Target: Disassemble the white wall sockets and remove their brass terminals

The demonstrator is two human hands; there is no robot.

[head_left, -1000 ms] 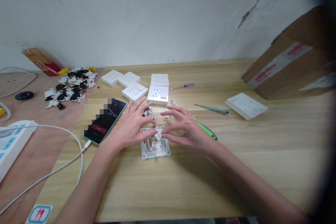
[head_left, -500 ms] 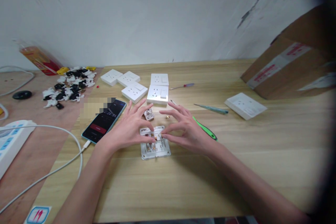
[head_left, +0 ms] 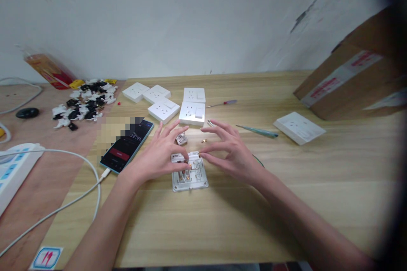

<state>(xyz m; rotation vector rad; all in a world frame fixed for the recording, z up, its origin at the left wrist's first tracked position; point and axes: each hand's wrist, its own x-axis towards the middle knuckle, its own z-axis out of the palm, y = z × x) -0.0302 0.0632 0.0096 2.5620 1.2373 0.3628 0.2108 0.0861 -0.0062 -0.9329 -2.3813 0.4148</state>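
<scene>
A white wall-socket panel (head_left: 199, 180) lies face down on the wooden table, its inside with brass parts uppermost. My left hand (head_left: 162, 150) is over its left side, thumb and index finger curled onto the panel and steadying it; the other fingers are spread. At the panel's upper right corner, my right hand (head_left: 230, 152) pinches a small brass piece between thumb and index finger. Just beyond the panel are a small white insert (head_left: 182, 139), partly behind my left fingers, and a loose brass piece (head_left: 204, 140).
Several finished-looking white sockets (head_left: 191, 113) stand at the back; another white socket (head_left: 299, 128) lies right. Screwdrivers (head_left: 257, 131) lie between. A phone (head_left: 127, 146) with a cable is left, near a pile of black and white parts (head_left: 84, 103). A cardboard box (head_left: 346, 76) stands back right.
My right hand has moved slightly up and right, away from the panel's middle to its upper corner, with the brass piece still pinched. My left hand stays at the panel.
</scene>
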